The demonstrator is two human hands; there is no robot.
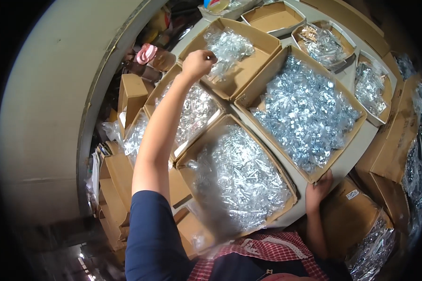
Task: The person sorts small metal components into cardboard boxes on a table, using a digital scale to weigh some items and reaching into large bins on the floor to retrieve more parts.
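Head view: the left hand is poised at the left side of a cardboard box, its fingers curled inward; whether anything is held between them cannot be determined. Clear plastic bags of small parts lie in that box, immediately right of this hand. A pink-topped container stands near, to its left. Below it, beyond the wrist, a second cardboard box contains bagged silvery hardware. The right hand is at the near corner of a larger box; its grip cannot be confirmed. Bagged bluish metal parts fill that box, above this hand. A brown carton with a white label sits below and to its right.
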